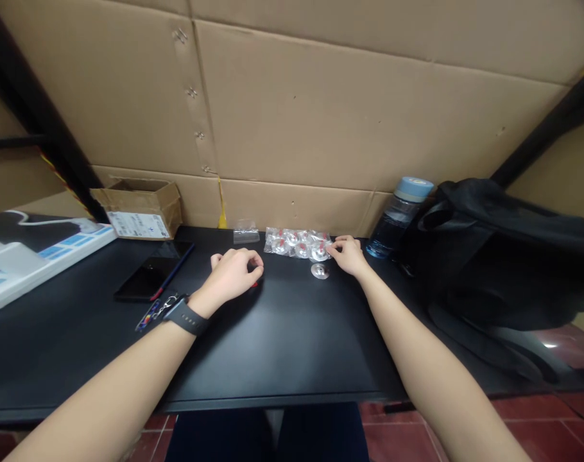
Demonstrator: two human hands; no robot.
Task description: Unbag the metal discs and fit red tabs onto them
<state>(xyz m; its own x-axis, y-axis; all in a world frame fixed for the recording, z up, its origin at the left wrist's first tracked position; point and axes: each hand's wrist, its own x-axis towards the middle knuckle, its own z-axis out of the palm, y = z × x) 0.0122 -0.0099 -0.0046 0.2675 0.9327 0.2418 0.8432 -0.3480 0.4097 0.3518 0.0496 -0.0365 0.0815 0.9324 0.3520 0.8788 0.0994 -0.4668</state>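
Note:
My left hand [237,273] is over the black table, fingers curled in. A bit of something red [254,285] shows just below its thumb; what the fingers hold, if anything, is hidden. At the back of the table lies a row of small clear plastic packets [299,244], each with a shiny round metal piece and a red part. My right hand [348,255] has its thumb and fingertips closed on the right-end packet. A loose silver metal disc [319,271] with a central hole lies flat just in front of the packets, left of that hand.
An empty-looking clear plastic bag [246,232] lies left of the packets. Further left are a phone [152,273], keys [169,306], an open cardboard box [142,208] and a white power strip [56,256]. A water bottle [398,218] and black backpack [504,256] stand at right.

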